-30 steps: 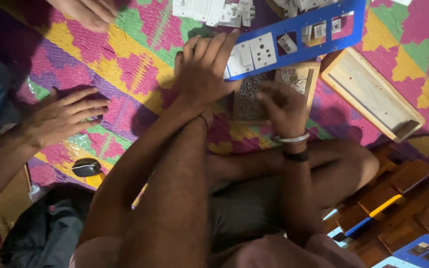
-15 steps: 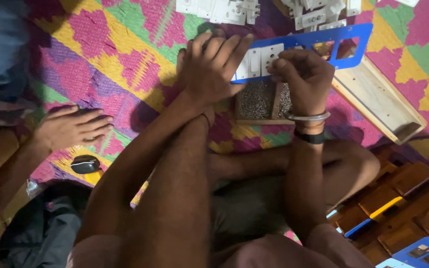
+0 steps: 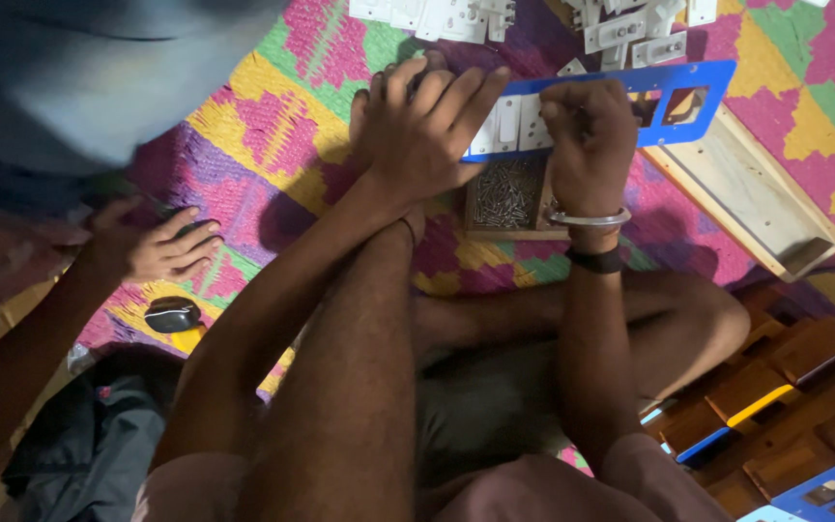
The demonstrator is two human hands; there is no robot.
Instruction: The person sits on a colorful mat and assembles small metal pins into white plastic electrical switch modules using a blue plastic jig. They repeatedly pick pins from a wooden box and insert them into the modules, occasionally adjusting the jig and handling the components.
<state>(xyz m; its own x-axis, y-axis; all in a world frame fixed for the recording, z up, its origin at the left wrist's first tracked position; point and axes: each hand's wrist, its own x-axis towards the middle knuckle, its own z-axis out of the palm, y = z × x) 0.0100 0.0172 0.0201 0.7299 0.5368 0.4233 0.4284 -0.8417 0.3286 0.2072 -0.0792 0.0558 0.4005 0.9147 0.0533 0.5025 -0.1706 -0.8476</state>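
Observation:
My left hand [image 3: 422,126] lies flat, fingers spread, pressing the left end of a blue switch plate [image 3: 693,77] with white switch parts fitted in it. My right hand [image 3: 591,135] is curled into a fist over the plate's middle, wearing a metal bangle and a dark band at the wrist; what its fingers pinch is hidden. Under the plate sits a small wooden box of dark screws [image 3: 506,198]. My bent legs fill the lower frame.
An open wooden box [image 3: 756,193] lies right of the plate on a colourful mat [image 3: 273,126]. White switch parts [image 3: 630,29] are heaped at the top. Another person's hand [image 3: 161,246] rests at the left, near a dark oval object [image 3: 172,313]. Wooden boxes [image 3: 804,358] stack at lower right.
My right hand rose from the screw box to the blue plate and closed into a fist. The other person's hand stayed on the mat. The view shifted toward the person at left.

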